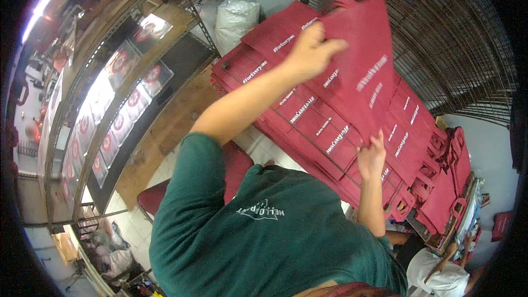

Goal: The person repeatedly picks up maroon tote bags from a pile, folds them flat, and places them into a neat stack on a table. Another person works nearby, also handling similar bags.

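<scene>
The surface under the stack of red bags (308,104) is hidden by the bags themselves, and the person's green shirt (264,231) covers the stack's near edge. The left hand (313,52) is raised on an outstretched arm above the stack, its fingers pressed together, pinching the upper edge of one lifted red bag (366,60). The right hand (372,157) reaches up from below that bag, fingers partly spread, touching its lower edge; whether it grips cannot be told. The lifted bag hangs tilted over the stack's middle. A wire grid (440,33) rises behind the stack, a white sack (235,16) lies beyond its left end, and shelves of round-labelled packets (110,115) stand further left.
</scene>
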The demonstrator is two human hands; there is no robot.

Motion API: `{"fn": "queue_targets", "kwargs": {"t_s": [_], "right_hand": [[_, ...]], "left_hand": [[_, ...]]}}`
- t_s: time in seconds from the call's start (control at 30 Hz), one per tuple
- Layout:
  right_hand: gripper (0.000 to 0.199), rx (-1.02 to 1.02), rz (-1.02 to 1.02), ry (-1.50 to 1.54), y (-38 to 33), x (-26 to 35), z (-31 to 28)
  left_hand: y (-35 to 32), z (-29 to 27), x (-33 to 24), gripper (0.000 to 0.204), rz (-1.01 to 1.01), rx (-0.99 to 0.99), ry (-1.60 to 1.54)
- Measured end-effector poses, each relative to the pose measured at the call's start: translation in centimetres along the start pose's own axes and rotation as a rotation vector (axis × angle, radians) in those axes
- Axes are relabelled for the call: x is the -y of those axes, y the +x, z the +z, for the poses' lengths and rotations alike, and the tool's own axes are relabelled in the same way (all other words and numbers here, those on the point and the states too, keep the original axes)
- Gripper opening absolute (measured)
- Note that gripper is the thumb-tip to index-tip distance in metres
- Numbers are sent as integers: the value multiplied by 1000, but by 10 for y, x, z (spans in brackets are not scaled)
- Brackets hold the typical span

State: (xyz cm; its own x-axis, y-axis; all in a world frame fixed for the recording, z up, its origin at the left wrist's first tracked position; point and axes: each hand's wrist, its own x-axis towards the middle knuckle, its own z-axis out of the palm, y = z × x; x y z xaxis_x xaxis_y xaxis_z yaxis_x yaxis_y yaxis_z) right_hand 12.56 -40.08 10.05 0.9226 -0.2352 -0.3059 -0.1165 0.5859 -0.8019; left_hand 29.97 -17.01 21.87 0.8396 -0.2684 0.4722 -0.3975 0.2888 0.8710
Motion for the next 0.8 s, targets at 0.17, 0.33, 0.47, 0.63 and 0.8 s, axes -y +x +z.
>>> {"fn": "queue_targets", "kwargs": {"t_s": [0.17, 0.33, 0.47, 0.63, 0.8], "right_hand": [[59, 74, -76, -229, 66, -65, 104], [46, 153, 62, -386, 106, -173, 165], [49, 153, 382, -305, 124, -241, 172], [59, 153, 582, -449, 135, -276, 158], [70, 240, 661, -631, 125, -248, 157]], "left_hand": [[-24, -143, -1, 35, -190, -389, -24], [-79, -258, 76, 37, -352, -696, 38], [-151, -287, 163, 89, -814, -905, -24], [-199, -280, 214, 69, -768, -752, 13], [-181, -263, 191, 69, -704, -734, 50]]}}
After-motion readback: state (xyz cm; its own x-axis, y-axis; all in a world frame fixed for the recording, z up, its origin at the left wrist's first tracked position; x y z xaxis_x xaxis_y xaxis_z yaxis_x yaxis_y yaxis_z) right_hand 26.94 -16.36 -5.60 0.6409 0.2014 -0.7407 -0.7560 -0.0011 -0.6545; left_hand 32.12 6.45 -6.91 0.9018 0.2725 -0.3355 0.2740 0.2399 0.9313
